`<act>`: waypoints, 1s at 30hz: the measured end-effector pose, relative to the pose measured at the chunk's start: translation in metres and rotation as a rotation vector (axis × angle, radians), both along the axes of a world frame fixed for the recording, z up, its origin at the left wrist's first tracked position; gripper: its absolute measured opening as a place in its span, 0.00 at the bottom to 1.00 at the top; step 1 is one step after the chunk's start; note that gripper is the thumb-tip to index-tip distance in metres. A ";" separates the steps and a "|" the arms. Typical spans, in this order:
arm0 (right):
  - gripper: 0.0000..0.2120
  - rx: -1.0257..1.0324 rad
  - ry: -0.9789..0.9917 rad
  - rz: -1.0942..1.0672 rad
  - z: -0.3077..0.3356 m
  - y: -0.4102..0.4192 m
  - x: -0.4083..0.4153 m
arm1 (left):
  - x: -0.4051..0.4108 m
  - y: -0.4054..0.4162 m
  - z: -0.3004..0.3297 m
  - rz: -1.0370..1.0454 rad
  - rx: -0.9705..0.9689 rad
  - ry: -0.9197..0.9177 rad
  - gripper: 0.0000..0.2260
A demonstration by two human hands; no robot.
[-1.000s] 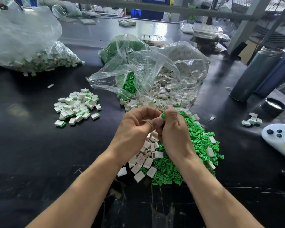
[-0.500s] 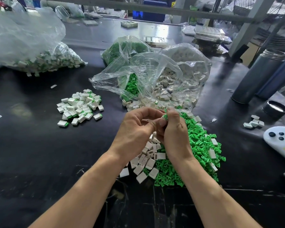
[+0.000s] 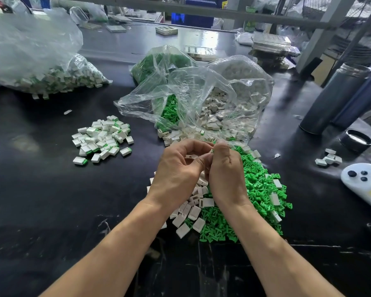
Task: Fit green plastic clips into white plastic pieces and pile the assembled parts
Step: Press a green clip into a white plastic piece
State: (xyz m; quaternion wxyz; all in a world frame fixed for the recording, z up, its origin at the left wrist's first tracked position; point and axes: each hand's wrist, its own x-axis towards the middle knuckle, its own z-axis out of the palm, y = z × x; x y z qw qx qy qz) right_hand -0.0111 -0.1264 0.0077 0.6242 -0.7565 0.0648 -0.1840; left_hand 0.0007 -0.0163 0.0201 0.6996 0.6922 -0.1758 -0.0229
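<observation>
left hand curls round a white piece, right hand pinches a green clip at it, over loose stock. likely mid-fit; next: press home, drop on assembled pile.

We see a glossy black table with scuffed patches, crinkled clear plastic bags, smooth matt white plastic pieces, bright green plastic clips, and what may be brushed-metal flasks, slightly blurred.
</observation>
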 end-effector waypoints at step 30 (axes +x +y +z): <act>0.29 -0.018 0.005 0.091 0.008 -0.011 -0.010 | 0.003 0.005 0.000 0.049 -0.017 -0.033 0.01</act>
